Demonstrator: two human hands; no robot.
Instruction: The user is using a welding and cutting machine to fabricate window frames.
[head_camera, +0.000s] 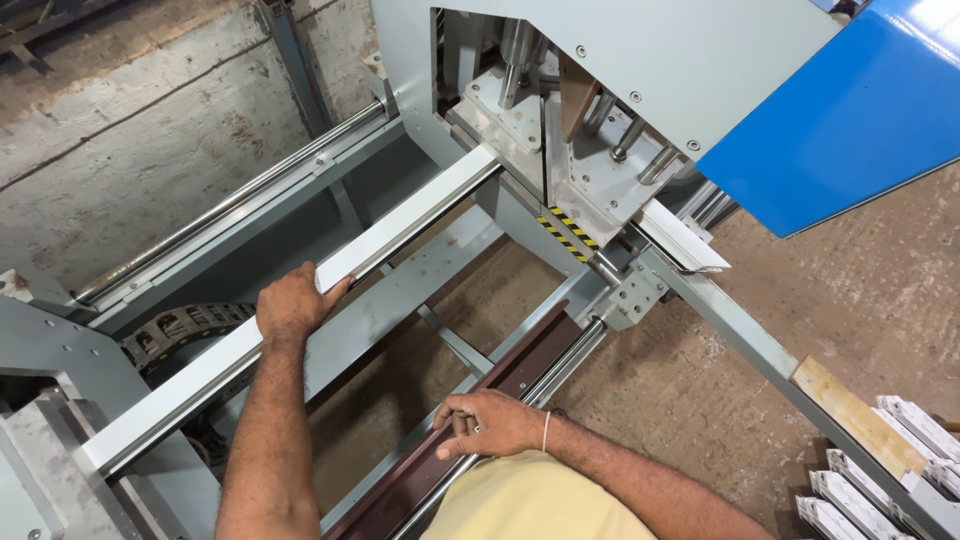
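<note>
Here the left hand (292, 303) lies on top of a long white profile (300, 300) that runs diagonally across the grey machine frame (405, 290); its fingers (335, 288) are pressed together and curled over the far edge of the strip, thumb side toward the body. Beyond those fingertips the white profile carries on up into the clamping head (560, 150) of the machine, where a yellow-and-black striped plate (566, 233) sits just beside its end. A second short white profile (682, 240) sticks out of the head on the other side, well apart from both hands. The right hand (495, 423) rests nearer the body, fingers bent and close together, touching a dark brown profile (490, 400) that lies along a steel guide rail (560, 365). Whether it grips the brown strip or only rests on it I cannot tell. Far right of these fingers, stacked white pieces (880, 460) lie by the floor (860, 290)
</note>
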